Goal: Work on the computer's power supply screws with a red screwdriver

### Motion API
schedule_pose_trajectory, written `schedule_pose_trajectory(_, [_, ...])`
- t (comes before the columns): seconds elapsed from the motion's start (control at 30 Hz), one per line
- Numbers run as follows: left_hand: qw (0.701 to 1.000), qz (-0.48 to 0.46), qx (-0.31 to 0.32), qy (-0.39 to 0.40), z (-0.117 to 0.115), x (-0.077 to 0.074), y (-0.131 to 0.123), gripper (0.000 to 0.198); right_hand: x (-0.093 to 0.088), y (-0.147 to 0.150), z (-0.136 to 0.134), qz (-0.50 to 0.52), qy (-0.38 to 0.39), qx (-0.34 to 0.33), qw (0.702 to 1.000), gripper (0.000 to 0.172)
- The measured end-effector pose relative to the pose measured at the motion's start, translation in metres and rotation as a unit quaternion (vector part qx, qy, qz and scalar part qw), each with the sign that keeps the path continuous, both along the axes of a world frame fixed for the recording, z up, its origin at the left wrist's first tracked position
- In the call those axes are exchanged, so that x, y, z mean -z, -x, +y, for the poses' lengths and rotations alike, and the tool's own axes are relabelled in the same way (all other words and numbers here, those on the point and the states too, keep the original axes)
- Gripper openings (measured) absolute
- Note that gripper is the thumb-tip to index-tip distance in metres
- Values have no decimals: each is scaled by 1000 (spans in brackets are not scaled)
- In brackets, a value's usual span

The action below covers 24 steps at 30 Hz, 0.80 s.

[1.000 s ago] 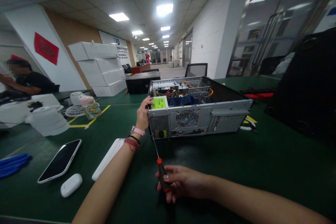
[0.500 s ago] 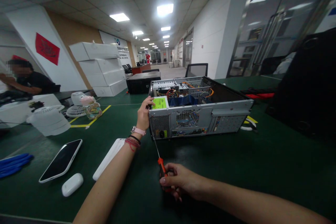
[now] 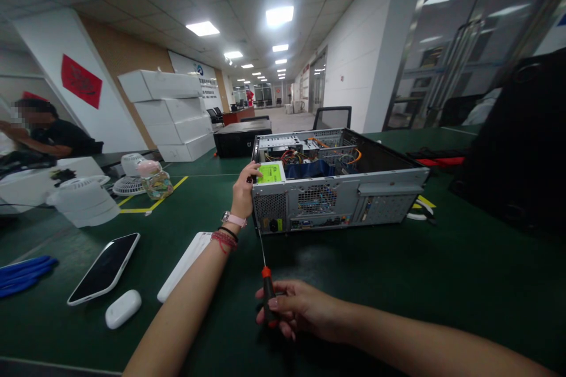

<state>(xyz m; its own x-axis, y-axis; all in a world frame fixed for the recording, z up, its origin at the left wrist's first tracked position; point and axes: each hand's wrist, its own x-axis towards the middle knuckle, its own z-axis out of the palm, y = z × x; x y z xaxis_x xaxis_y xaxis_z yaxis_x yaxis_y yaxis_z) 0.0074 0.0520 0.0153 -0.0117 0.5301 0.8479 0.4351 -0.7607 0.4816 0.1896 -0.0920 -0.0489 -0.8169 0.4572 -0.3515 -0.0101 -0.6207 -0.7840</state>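
now, right hand (image 3: 305, 309) close to front edge of tabletop (image 3: 442, 283), grip closed round screwdriver (image 3: 267, 290). thin tip by computer box (image 3: 345, 188) bottom left corner, can't tell if touching. box sits mid tabletop. left hand (image 3: 244, 188) on its top left corner, fingers bent, can't tell how tight.

Grey computer case (image 3: 347, 197), dark screwdriver (image 3: 267, 290) with red ends, deep green table (image 3: 398, 283)
Lime-yellow label (image 3: 270, 173), mesh-patterned grille (image 3: 317, 198), dark blue piece (image 3: 309, 169), orange cable (image 3: 356, 156); pink watch strap (image 3: 237, 221), red bracelet (image 3: 224, 240), white-edged phone (image 3: 105, 270) with black screen, plain white earbud case (image 3: 124, 309), bright blue bundle (image 3: 24, 275), yellow tape lines (image 3: 137, 211).
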Motion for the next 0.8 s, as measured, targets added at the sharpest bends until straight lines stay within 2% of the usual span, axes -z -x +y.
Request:
schedule_pose_trajectory(0.27, [1000,11,-16,4,2,1,1,50,4,0,1,46,25,-30,998,49])
schedule_pose_trajectory(0.63, [1000,3,-11,4,1,0,0,46,4,2,-3,-18,8,35,999,54])
schedule_pose_trajectory(0.8, [1000,0,-7,3,-1,0,0,47,7,2,-3,0,13,30,999,53])
